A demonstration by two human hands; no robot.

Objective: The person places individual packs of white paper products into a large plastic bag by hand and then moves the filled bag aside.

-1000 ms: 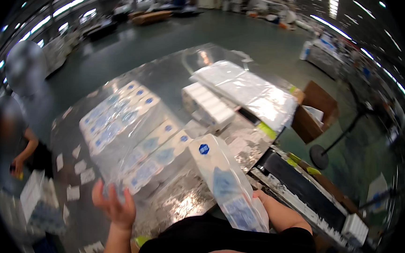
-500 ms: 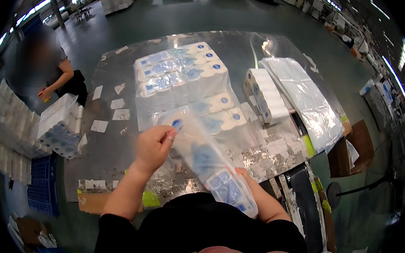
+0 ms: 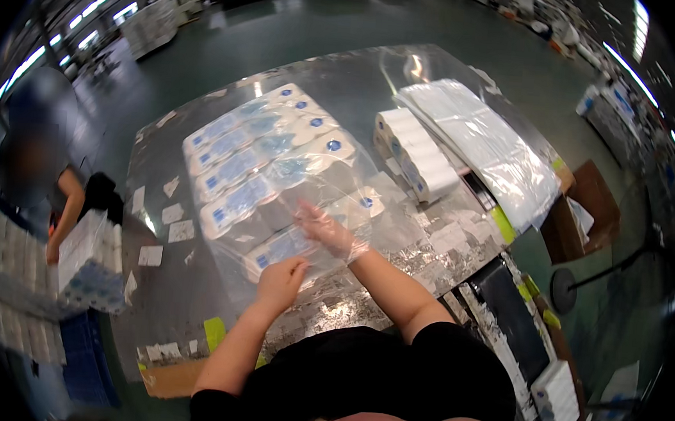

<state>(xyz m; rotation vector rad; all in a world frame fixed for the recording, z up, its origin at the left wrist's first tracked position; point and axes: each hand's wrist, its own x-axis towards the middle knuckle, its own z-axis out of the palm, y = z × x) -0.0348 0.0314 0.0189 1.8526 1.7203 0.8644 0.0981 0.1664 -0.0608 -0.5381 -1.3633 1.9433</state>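
Observation:
Several long packs of toilet rolls (image 3: pixel 245 192), white with blue print, lie side by side inside a large clear plastic bag (image 3: pixel 242 286) on the metal table. My left hand (image 3: pixel 281 282) is closed, pinching the bag's near edge. Through the film, my right hand (image 3: pixel 326 232) shows inside the bag, fingers stretched out above the nearest pack (image 3: pixel 280 247). It grips nothing that I can see. To the right stands another pack of rolls (image 3: pixel 420 155), beside a stack of flat clear plastic bags (image 3: pixel 486 154).
Paper scraps (image 3: pixel 181 231) are stuck to the metal table (image 3: pixel 159 190). At the left, a co-worker's hand (image 3: pixel 53 253) rests by a wrapped bale of rolls (image 3: pixel 93 264). A cardboard box (image 3: pixel 594 217) and a black stand (image 3: pixel 563 289) are off the table's right side.
The long toilet-roll pack I held in both hands is out of them and lies among the others in the bag. My right hand has moved forward into the bag. The head view has shifted.

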